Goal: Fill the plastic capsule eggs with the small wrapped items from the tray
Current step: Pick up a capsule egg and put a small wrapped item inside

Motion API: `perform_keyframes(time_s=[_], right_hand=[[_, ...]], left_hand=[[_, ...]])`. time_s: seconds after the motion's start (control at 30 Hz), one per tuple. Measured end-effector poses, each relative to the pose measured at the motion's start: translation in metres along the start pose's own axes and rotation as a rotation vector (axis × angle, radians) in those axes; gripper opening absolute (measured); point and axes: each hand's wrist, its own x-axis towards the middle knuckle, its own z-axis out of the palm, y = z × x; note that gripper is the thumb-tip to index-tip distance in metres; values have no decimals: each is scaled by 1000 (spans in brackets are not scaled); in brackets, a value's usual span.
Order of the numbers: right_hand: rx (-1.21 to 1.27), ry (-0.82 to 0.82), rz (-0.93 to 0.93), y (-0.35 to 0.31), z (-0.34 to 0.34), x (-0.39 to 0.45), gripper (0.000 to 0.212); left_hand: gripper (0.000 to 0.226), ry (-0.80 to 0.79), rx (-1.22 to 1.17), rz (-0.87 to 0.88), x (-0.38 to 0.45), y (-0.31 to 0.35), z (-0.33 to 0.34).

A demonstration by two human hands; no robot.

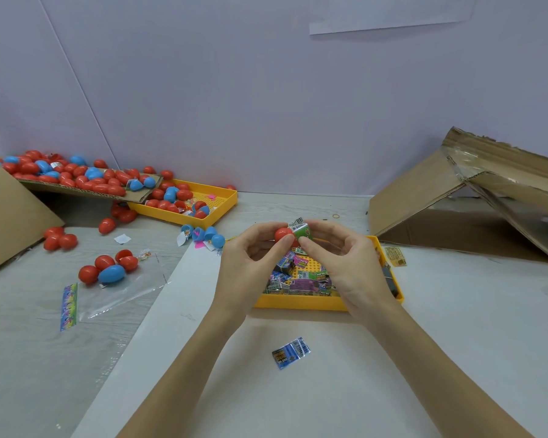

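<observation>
Left hand (253,251) pinches a smooth red egg half (283,235) between thumb and fingertips. Right hand (342,257) pinches a small green wrapped packet (302,231), crinkly foil-like wrapper, pressed against the egg half's right side; whether it is inside the shell cannot be told.

Directly below and behind both hands: yellow plastic tray (298,302), studded floor, holding a heap of glossy rectangular wrapped packets (298,281).

Nearer the body than the hands, a lone blue wrapped packet (291,353) lies flat on the white tabletop (424,343).

Left of the left hand: loose blue egg halves (208,233), then a red-and-blue cluster of eggs (108,268) on a clear plastic bag (124,295). Far left beyond, a second yellow tray (215,210) and a corrugated cardboard flap (86,188) heaped with eggs.

Right of the right hand: a collapsed cardboard box (469,200), taped.
</observation>
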Motion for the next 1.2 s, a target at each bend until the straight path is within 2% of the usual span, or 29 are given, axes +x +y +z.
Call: perform_keyframes(time_s=[0.53,0.63,0.8,0.97,1.2], right_hand=[[-11,6,77,-4,5,-3,30],[141,-13,186,-4,9,-5,39],[630,-101,445,-13,8,-4,53],[806,-220,657,-22,1,-3,48],[939,-302,736,-21,5,-3,23]], left_hand=[[32,22,-24,47,-1,1,0],[26,32,-43,87,-2,3,1],[32,-42,37,158,-3,7,3],[39,-46,124,219,-2,5,2],[29,-1,131,306,0,4,-1]])
